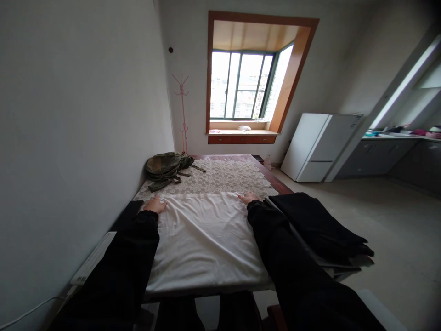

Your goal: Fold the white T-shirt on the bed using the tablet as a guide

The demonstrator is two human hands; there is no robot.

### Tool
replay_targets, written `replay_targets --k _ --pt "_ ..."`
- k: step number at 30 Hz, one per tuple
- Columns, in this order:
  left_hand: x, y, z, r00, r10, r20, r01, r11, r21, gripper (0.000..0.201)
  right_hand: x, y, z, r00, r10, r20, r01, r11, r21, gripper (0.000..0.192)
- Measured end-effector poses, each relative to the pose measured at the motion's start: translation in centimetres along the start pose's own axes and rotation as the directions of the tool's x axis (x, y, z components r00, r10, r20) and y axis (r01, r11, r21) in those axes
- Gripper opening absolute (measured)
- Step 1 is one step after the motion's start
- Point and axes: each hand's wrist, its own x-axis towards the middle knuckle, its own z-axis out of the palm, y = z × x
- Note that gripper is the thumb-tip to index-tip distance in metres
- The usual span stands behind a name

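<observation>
A white cloth [210, 243], perhaps a garment, lies spread over the near part of the table, with slanting creases across it. At its far left corner, my left hand [155, 204] is closed on the fabric, thumb toward the middle. My right hand [247, 198] pinches the far right corner, its fingers pointing left. Between the two hands the far edge runs nearly straight. Just right of my right forearm sits a stack of folded dark clothes [310, 218], reaching past the table's edge.
Beyond the white cloth, a patterned lace tablecloth [230, 177] covers the table. A camouflage backpack [167, 166] rests at the far left by the wall. On the left lies a white box or strip [94, 257] near a cable. A white fridge [315, 147] stands back right.
</observation>
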Motion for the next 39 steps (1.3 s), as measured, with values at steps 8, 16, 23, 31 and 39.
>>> replay_targets --k 8,16,23,31,39 --pt "4.0 -0.3 1.5 0.996 -0.073 -0.047 0.067 0.989 -0.128 0.022 3.3 1.3 3.0 0.99 0.066 -0.126 -0.05 0.991 0.122 0.016" --pt "3.1 -1.1 3.3 0.95 -0.094 -0.296 0.005 0.957 -0.289 0.021 4.1 2.9 3.9 0.949 0.131 -0.287 -0.051 0.962 0.269 0.028" --pt "3.2 -1.6 3.5 0.945 -0.109 -0.308 -0.037 0.901 -0.432 0.03 4.9 3.1 4.9 0.918 0.085 -0.386 0.087 0.909 0.407 0.04" --pt "3.4 -2.0 3.2 0.983 -0.058 -0.176 -0.046 0.843 -0.535 0.037 4.8 4.0 5.5 0.94 0.036 -0.34 0.136 0.874 0.467 0.035" --pt "3.4 -1.7 3.1 0.976 -0.066 -0.206 -0.081 0.774 -0.628 0.019 5.1 3.8 5.2 0.912 0.031 -0.41 0.229 0.789 0.569 0.012"
